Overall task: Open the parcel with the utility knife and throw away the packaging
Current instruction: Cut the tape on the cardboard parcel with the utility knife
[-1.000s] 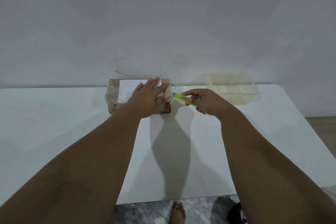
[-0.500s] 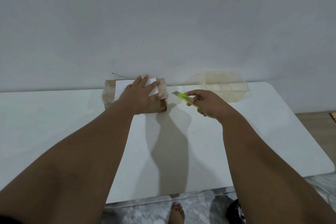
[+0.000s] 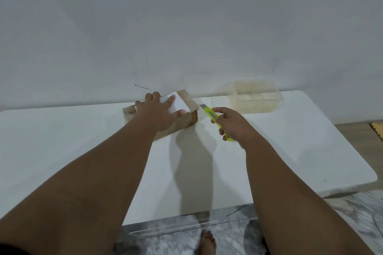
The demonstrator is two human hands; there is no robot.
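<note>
- Found the parcel [image 3: 183, 123], brown cardboard under clear tape, at the far edge of the white table [image 3: 83, 141], close to the wall and set at an angle to the table edge.
- Noted a white label [image 3: 178, 103] on its top face.
- Observed the left hand [image 3: 157, 112] lying flat on top of the parcel, fingers straight and spread, partly covering the label; nothing gripped.
- Observed the right hand [image 3: 232, 125] just right of the parcel, fingers curled firmly round the yellow-green utility knife [image 3: 209, 113].
- Recorded the knife's blade end pointing at the parcel's right end; unable to confirm contact between tip and cardboard.
- Logged a clear plastic container [image 3: 248, 99] at the table's far right, well apart from the parcel.
- Noted a bare foot [image 3: 206, 242] on the marbled floor [image 3: 362, 213] below the table's near edge.
</note>
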